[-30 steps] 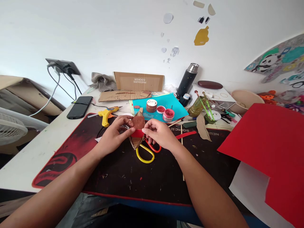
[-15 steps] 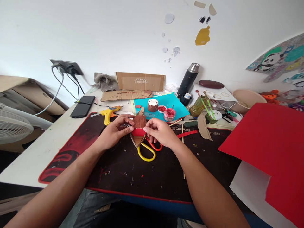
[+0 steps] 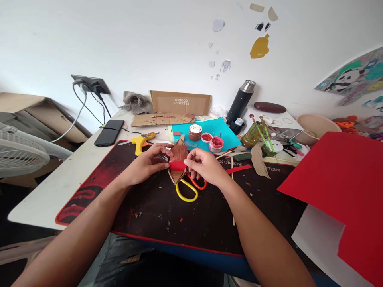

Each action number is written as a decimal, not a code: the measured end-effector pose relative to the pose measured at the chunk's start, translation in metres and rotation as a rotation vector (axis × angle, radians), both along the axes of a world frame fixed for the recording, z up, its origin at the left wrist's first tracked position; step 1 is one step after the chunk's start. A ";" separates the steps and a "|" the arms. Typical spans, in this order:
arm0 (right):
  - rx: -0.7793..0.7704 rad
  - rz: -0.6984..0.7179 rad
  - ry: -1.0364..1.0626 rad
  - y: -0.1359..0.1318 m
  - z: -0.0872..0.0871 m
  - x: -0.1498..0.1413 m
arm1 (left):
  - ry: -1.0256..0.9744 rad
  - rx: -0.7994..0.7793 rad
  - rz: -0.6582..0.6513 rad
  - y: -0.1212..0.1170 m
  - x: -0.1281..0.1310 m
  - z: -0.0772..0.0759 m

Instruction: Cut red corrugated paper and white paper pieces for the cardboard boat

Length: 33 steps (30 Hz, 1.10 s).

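Note:
A small brown-painted cardboard piece [image 3: 178,153] with a pointed, unpainted near end lies between my hands at mid-view. Across it runs a red paper strip [image 3: 177,166]. My left hand [image 3: 150,162] pinches the strip's left end, its thumb along the edge and fingers over the cardboard. The right end is pinched between thumb and forefinger of my right hand [image 3: 204,166], its other fingers curled beneath. Partly under the cardboard are scissors [image 3: 187,200] with one yellow and one red-orange handle loop; their blades are hidden.
A yellow glue gun [image 3: 140,142] lies left of my hands on the dark desk mat [image 3: 167,223]. Beyond are paint jars [image 3: 195,133] on blue paper [image 3: 221,126]. Large red paper [image 3: 344,187] fills the right side. A black flask [image 3: 241,101] leans at the back.
The whole view has shifted slightly, so things appear a little further right. Both hands keep their pinch on the red strip, with hardly any movement over the cardboard.

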State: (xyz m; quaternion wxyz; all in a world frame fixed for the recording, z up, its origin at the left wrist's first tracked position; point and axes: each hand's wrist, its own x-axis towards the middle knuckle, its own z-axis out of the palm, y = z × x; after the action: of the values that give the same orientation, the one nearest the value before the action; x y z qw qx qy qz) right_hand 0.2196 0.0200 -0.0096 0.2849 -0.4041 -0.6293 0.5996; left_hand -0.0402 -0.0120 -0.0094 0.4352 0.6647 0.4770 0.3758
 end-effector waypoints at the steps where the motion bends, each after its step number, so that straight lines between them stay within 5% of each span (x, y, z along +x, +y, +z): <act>1: 0.001 0.001 -0.001 0.000 0.000 0.000 | 0.009 0.011 0.001 0.000 0.000 0.000; 13: 0.000 0.008 -0.005 0.001 -0.001 0.001 | 0.054 0.046 -0.083 -0.003 -0.005 0.002; 33: -0.044 0.026 -0.028 0.002 0.006 0.004 | 0.036 0.165 -0.038 0.003 -0.001 -0.012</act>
State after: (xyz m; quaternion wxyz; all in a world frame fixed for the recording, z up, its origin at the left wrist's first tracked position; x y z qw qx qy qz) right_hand 0.2234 0.0221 -0.0036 0.2591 -0.4104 -0.6251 0.6114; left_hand -0.0416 -0.0090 -0.0211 0.3773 0.7138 0.4397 0.3933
